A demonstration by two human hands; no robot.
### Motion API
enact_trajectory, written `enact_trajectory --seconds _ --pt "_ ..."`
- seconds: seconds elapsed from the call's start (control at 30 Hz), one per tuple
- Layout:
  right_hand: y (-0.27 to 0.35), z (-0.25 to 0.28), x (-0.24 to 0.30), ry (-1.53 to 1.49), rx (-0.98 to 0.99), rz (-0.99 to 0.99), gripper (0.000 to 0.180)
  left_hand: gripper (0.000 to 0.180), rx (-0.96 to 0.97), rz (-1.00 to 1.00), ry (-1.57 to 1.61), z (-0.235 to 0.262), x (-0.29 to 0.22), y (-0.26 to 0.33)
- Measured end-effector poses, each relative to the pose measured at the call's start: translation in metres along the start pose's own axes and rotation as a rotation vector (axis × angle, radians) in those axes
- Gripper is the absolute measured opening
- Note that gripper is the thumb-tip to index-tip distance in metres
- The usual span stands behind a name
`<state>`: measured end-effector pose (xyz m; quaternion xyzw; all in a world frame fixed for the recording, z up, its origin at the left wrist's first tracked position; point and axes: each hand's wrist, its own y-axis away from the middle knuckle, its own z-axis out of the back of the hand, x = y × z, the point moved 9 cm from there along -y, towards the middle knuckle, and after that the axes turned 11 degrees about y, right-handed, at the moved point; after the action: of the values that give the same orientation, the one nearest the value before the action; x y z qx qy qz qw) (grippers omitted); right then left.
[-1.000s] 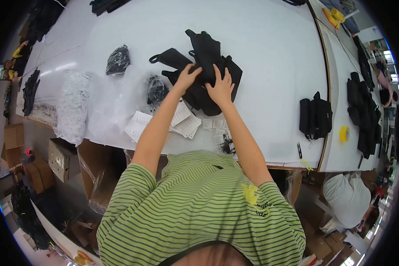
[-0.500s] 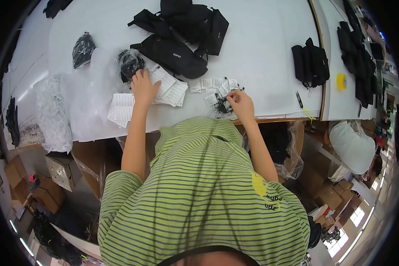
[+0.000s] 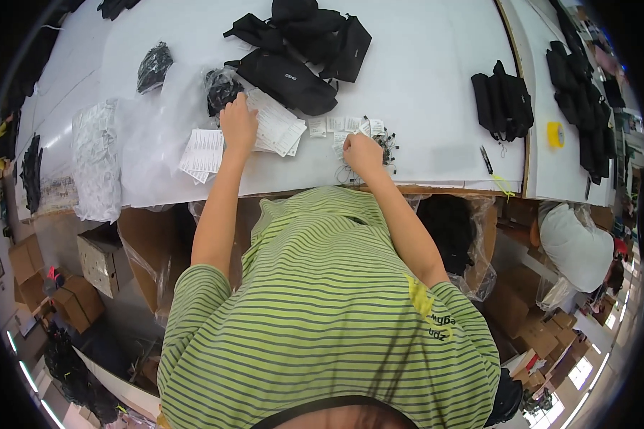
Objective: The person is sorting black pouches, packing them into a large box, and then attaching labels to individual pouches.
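My left hand (image 3: 238, 126) lies flat on a stack of white paper tags (image 3: 275, 127) near the table's front edge, fingers spread. My right hand (image 3: 362, 151) is closed over a small heap of white tags with black strings (image 3: 381, 136); what sits between its fingers is hidden. A pile of black waist bags (image 3: 300, 50) lies just beyond both hands. A second stack of white cards (image 3: 202, 151) rests to the left of my left hand.
The white table (image 3: 422, 79) also holds clear plastic bags (image 3: 96, 161) at the left, small black bundles in bags (image 3: 154, 66), folded black bags (image 3: 502, 101) at the right, a pen (image 3: 485, 159) and a yellow tape roll (image 3: 555, 134). Cardboard boxes (image 3: 100, 261) stand below the table.
Both hands left the black bags and came back to the front edge. The left hand shifted onto the tag stack; the right settled on the stringed tags.
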<state>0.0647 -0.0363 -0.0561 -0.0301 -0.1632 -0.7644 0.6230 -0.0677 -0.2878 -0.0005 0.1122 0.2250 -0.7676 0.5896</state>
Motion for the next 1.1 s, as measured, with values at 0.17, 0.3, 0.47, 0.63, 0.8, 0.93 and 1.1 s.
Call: enact_trajectory --seconds 0.17,0.3,0.47,0.63,0.8,0.93,1.1 --pt "0.034 -0.001 0.002 -0.048 0.077 0.016 0.004 0.024 0.051 0.041 0.102 0.013 0.003 0.005" --pt "0.067 -0.008 -0.019 -0.037 0.097 -0.066 0.007 0.013 0.173 0.328 0.522 0.030 0.003 0.018" --pt "0.085 -0.012 -0.019 -0.106 0.043 -0.058 0.017 0.017 0.059 0.273 0.789 0.048 -0.002 0.047" --pt "0.082 -0.032 -0.010 -0.041 -0.031 -0.015 0.021 0.018 0.000 0.270 0.887 0.044 -0.019 0.067" --pt "0.080 -0.031 -0.006 -0.102 0.040 0.042 0.020 0.033 0.221 0.529 0.931 0.015 -0.005 0.089" --pt "0.075 -0.009 -0.006 -0.217 0.039 0.006 0.019 0.045 0.203 0.489 0.930 0.017 -0.008 0.097" --pt "0.058 0.008 0.020 -0.189 0.041 0.161 0.016 0.058 0.211 0.523 0.971 0.023 -0.013 0.105"
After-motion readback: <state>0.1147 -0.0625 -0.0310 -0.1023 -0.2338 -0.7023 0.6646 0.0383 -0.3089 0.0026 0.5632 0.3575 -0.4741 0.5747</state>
